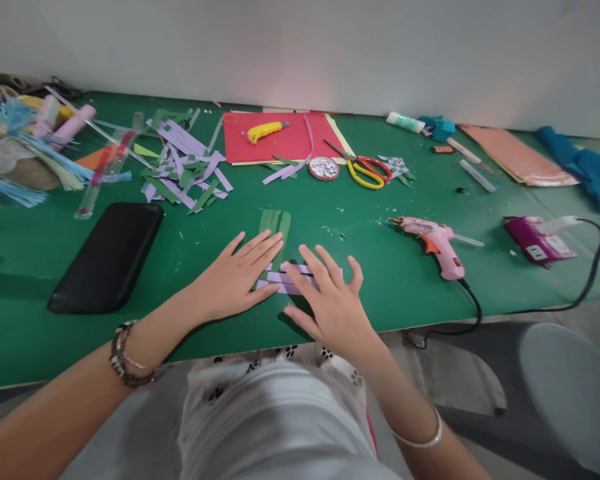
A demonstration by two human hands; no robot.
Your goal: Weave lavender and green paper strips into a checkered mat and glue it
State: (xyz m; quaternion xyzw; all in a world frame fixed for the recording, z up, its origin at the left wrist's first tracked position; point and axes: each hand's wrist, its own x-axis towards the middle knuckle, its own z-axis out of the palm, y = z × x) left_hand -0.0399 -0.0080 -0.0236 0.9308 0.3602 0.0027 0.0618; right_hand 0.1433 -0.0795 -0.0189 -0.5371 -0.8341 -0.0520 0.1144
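Paper strips point(283, 289), lilac and green, lie at the near middle of the green worktop point(205, 230), the lilac ones crosswise and the green ones pointing to the far side. Farther behind them is a red sheet point(243, 147). At the far left is a loose heap of cut paper point(186, 140), and nearer, on the left, a black phone-like object point(107, 260). The left hand point(235, 277) is open and flat, its fingers over the green strips; it grips nothing. The right hand point(333, 293) is also open, its fingers spread over the lilac strips; how firmly they press, one cannot tell. On the right lies a pink glue gun point(439, 240). Scissors point(353, 159) lie farther away. Upon the red sheet rests a yellow cutter point(265, 132).
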